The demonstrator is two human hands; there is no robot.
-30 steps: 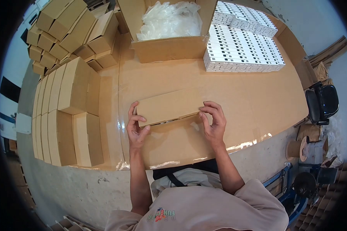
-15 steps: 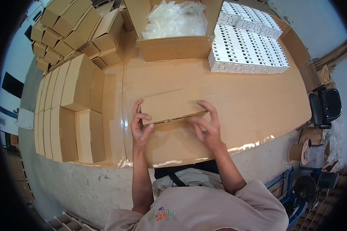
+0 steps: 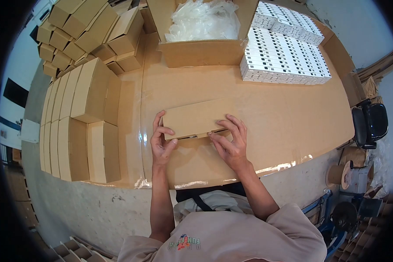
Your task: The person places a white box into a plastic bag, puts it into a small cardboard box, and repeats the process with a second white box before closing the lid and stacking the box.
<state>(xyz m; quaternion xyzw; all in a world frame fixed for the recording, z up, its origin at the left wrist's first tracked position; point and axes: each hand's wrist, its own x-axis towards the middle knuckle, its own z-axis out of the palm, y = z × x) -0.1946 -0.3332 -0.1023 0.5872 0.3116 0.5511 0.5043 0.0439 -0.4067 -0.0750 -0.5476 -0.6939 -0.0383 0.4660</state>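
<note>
A long brown cardboard box (image 3: 196,117) is between my two hands over the covered table. My left hand (image 3: 162,139) grips its left end, fingers on the end and top, thumb at the lower front edge. My right hand (image 3: 232,140) is at the front edge near the right end, with fingertips on the lid and the thumb and a finger pinching at the front seam. A narrow dark gap shows along that seam, with a small tab near its middle. What lies inside the box is hidden.
Closed brown boxes (image 3: 78,148) stand in rows at the left, with a pile of more boxes (image 3: 81,26) behind. A large carton (image 3: 203,54) holds clear plastic bags (image 3: 203,19). Stacked white boxes (image 3: 288,63) fill the back right. A black chair (image 3: 373,122) stands at the right.
My right hand's fingers have closed in on the box's front edge, the thumb now at the seam. The left hand keeps its hold. The whole view has shifted slightly.
</note>
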